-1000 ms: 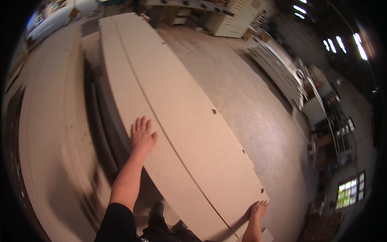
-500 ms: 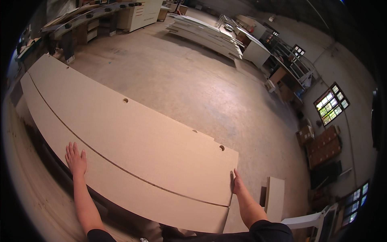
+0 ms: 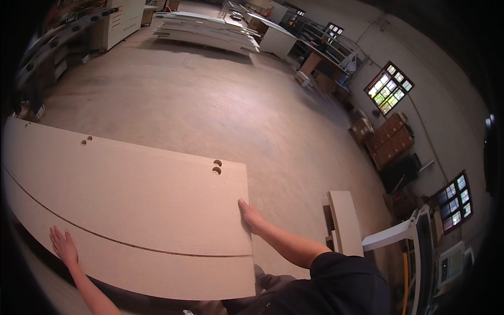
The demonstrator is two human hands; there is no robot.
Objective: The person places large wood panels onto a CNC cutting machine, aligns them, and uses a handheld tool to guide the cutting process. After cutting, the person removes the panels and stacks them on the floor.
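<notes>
A long pale wooden panel (image 3: 157, 210) with a dark groove running along its length lies in front of me. Round holes (image 3: 217, 171) sit in pairs near its far edge. My left hand (image 3: 64, 248) rests flat on the panel's near strip, fingers stretched out, below the groove. At the panel's right end, my right hand (image 3: 252, 218) grips the end edge. Its thumb side shows at the top of the edge; the other fingers are hidden behind or under it.
Narrow boards (image 3: 344, 220) stand to my right, beside a white metal frame (image 3: 391, 234). A low stack of panels (image 3: 205, 32) lies across the floor at the back. Cardboard boxes (image 3: 389, 139) are piled by the right wall. Machinery (image 3: 58, 44) stands at the far left.
My view has turned to the right, so the panel appears farther left. The stepped offset at its far right edge no longer shows, and the holes now appear in close pairs.
</notes>
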